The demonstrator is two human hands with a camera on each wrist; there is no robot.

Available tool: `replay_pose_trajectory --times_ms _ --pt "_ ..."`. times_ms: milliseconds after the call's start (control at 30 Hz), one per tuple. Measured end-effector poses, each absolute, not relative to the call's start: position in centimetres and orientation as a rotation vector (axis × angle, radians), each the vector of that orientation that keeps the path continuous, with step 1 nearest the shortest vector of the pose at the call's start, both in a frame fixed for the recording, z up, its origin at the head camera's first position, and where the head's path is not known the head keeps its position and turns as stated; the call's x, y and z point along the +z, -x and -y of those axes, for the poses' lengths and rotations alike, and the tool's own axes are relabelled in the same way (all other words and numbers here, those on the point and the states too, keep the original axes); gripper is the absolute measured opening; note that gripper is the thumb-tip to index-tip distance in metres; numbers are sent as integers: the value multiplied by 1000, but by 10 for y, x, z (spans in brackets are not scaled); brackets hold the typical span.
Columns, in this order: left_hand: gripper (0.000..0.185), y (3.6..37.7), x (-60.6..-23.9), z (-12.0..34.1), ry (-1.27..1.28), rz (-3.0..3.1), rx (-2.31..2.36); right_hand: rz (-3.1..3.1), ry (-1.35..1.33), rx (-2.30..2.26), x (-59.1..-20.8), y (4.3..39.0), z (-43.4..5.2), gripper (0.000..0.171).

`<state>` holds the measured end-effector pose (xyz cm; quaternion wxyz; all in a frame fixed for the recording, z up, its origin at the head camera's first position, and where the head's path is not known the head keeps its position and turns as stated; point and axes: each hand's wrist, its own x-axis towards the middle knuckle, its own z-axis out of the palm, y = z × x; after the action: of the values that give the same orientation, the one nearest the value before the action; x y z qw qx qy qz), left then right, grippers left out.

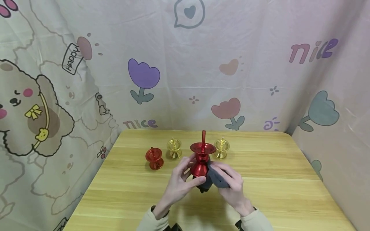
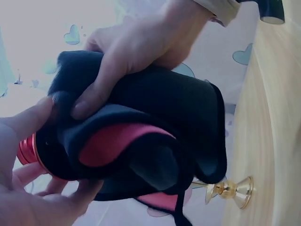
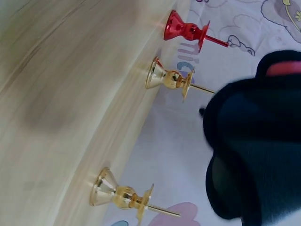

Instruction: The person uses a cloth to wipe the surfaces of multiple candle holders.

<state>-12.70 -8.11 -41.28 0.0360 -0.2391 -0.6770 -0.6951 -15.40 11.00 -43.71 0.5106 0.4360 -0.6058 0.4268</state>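
Note:
My left hand (image 1: pixel 180 183) grips a shiny red candle holder (image 1: pixel 199 167) by its flared base, fingers on the far side and thumb at the near edge. Its dish and long spike point up and away, above the table in the head view. My right hand (image 1: pixel 233 186) pinches a dark cloth (image 1: pixel 218 178) against the base. In the left wrist view the folded cloth (image 2: pixel 164 99) has black edging and a pinkish-red inner side, and it overlaps the holder's dark underside (image 2: pixel 49 155). Part of the cloth hangs below the holder.
Farther back on the wooden table (image 1: pixel 127 192) stand a smaller red candle holder (image 1: pixel 154 157), a gold one (image 1: pixel 174 147) and another gold one (image 1: pixel 221 147). A printed cloth backdrop (image 1: pixel 179 64) rises behind the table and along its sides.

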Motion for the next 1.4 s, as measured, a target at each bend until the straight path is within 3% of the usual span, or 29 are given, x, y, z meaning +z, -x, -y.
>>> replay_pose_trajectory --times_ms 200,533,967,1200,1400 --pt "70 127 -412 82 772 2109 -2188 1457 -1050 1208 -442 156 -114 19" --pt "77 125 -410 77 644 2183 -2039 1447 -1057 897 -432 154 -110 18" --pt "71 128 -409 84 824 2122 -2169 1439 -1041 1155 -439 156 -112 18" --pt "82 124 -409 81 684 2175 -2061 1424 -1079 894 -429 153 -108 18" --pt "76 125 -408 82 691 2129 -2111 1417 -1081 1005 -433 154 -109 18"
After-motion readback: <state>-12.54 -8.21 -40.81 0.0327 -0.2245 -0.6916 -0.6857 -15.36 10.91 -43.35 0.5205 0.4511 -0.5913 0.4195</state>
